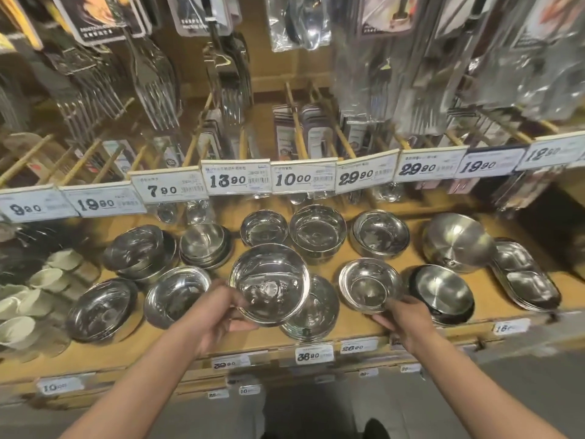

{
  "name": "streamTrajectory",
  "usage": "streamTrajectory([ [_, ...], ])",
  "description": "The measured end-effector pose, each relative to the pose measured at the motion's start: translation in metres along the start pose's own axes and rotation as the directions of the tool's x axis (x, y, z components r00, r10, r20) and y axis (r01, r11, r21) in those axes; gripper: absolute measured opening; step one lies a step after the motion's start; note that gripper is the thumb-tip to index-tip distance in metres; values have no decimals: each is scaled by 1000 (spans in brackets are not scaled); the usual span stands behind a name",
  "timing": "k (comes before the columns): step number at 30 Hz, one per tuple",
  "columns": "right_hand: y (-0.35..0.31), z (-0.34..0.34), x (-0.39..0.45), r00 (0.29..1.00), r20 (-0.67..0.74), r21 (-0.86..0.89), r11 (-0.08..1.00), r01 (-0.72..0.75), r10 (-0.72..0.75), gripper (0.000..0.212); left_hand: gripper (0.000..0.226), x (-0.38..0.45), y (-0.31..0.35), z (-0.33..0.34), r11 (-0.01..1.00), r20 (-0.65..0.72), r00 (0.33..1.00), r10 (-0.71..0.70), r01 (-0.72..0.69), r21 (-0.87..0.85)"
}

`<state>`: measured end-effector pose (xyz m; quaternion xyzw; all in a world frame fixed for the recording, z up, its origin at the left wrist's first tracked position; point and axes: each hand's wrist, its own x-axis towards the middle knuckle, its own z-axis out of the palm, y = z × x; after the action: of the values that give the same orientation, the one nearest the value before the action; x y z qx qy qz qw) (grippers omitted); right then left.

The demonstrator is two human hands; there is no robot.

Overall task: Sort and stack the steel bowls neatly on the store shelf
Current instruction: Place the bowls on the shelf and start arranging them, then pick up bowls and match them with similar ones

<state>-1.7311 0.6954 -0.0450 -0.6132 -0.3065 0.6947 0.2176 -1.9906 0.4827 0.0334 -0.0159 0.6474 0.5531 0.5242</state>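
A wooden store shelf (357,327) ran across the aisle, its front lip carrying small price tags (314,354) (36.90 and 26.90 among them). Nearest the camera, the person's left hand (218,315) gripped a wide steel bowl (269,283) by its near rim, fingers curled around the edge, holding it raised and tilted above a stack of bowls (311,308) on the shelf. The right hand (405,321) had its fingers curled on the near edge of a small shallow bowl stack (368,285), just beside the raised bowl. Left of the hands sat two more shiny bowls (175,294), and right of them a brushed-finish bowl (441,291) and a pile of divided steel trays (522,277). White ceramic cups (47,277) crowded the far left end. Behind these, a second row of bowl stacks (316,232) stood near an overturned bowl (457,240). Above hung a rail of large price labels (235,177), and beyond it, packaged forks (152,83) and other cutlery on pegs, partly blurred.
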Motion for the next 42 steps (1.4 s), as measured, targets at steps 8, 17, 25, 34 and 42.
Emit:
streamTrajectory([
  [8, -58, -59, -9, 997, 56, 33, 999, 42, -44, 31, 32, -2, -14, 76, 998, 58, 998, 4, -8, 65],
  [17, -122, -142, -5, 992, 89, 60, 995, 82, -88, 33, 34, 27, -66, 195, 989, -22, 999, -48, 51, 141],
  [25, -131, -166, -2, 986, 162, 34, 999, 21, -27, 23, 35, 46, -100, 238, 999, -121, 992, 27, -23, 29],
  [34, -133, -153, -15, 975, 222, 45, 999, 1, -10, 16, 40, 54, -113, 243, 1000, -242, 970, 6, -10, -15],
  [42, -121, -122, -38, 962, 274, 25, 1000, -1, -6, 21, 47, 36, -110, 239, 963, -248, 968, 22, 46, 265],
])
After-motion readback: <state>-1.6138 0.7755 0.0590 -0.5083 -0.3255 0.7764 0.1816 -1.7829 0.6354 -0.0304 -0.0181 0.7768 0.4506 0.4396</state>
